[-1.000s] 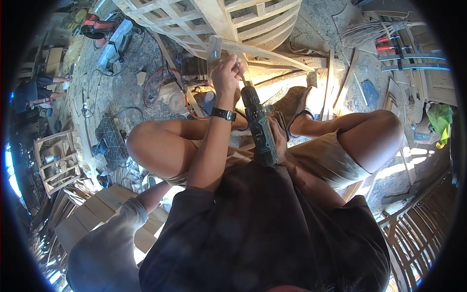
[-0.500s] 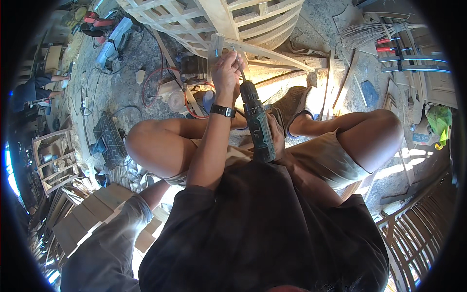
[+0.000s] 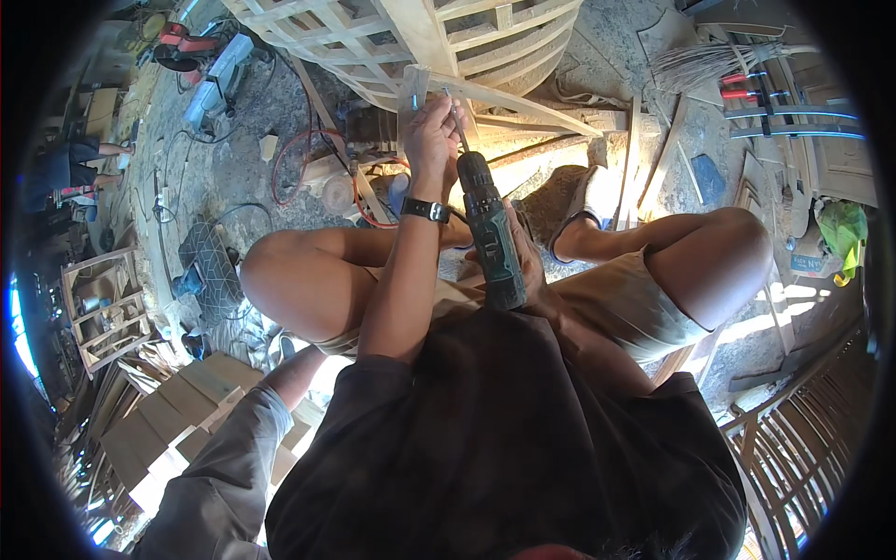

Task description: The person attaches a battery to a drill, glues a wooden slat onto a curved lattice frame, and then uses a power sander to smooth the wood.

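A green and black cordless drill [image 3: 496, 245] points away from me, its long bit [image 3: 462, 133] reaching to the wood. Wrapped round its grip, my right hand [image 3: 526, 250] is partly hidden behind the drill body. My left hand [image 3: 434, 140], with a watch on the wrist, has its fingers pinched close to the bit's tip; whether they hold the bit or a small screw there is too small to tell. The tip meets a pale wooden strip at the foot of the slatted wooden frame [image 3: 425, 37]. A short upright board [image 3: 413, 93] stands beside my left fingers.
A red hose [image 3: 276, 173] and cables lie on the dusty floor at left, with a red power tool [image 3: 177, 47] farther off. Another person's leg [image 3: 233, 448] is close at my left, by stacked boards [image 3: 168, 411]. At right are a twig broom [image 3: 709, 63] and red-handled clamps [image 3: 742, 87].
The drill and my right hand have shifted very slightly left and away from me. Beside me, the other person's leg has moved a little to the right.
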The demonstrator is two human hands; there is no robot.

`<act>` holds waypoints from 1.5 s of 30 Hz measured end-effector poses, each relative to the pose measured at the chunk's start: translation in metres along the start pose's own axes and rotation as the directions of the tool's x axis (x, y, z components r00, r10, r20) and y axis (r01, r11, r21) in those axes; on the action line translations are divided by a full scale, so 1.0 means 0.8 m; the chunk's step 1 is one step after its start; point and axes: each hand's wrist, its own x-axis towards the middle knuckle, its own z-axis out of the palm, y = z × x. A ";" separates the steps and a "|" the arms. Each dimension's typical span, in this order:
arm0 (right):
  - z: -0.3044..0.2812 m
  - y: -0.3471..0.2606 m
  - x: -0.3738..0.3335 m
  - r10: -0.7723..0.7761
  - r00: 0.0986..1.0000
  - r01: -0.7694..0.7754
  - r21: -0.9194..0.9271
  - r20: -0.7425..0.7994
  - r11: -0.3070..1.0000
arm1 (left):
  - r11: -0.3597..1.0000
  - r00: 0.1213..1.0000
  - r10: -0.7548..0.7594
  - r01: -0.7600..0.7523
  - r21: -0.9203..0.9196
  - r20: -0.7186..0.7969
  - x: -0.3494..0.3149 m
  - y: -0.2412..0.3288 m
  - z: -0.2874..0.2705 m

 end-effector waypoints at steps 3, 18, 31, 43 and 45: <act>0.000 -0.015 0.003 0.101 0.995 -0.090 0.378 -0.009 0.922 | 1.000 1.000 -0.004 0.004 -0.007 -0.001 -0.002 0.002 0.000; -0.014 -0.020 0.014 -0.229 0.973 0.220 -0.433 0.031 0.874 | 0.997 0.997 -0.078 0.077 -0.015 -0.012 0.007 -0.003 -0.005; -0.007 -0.025 0.011 -0.199 0.980 0.189 -0.394 0.015 0.900 | 0.991 0.993 -0.118 0.116 -0.064 -0.016 0.017 -0.002 -0.010; -0.017 -0.034 0.005 -0.232 0.950 0.110 -0.472 -0.208 0.875 | 0.988 0.981 -0.103 0.120 0.100 -0.163 -0.005 -0.009 0.002; -0.024 -0.028 0.009 -0.278 0.934 0.139 -0.488 -0.225 0.862 | 0.989 0.971 -0.133 0.143 0.037 -0.200 -0.003 -0.005 -0.004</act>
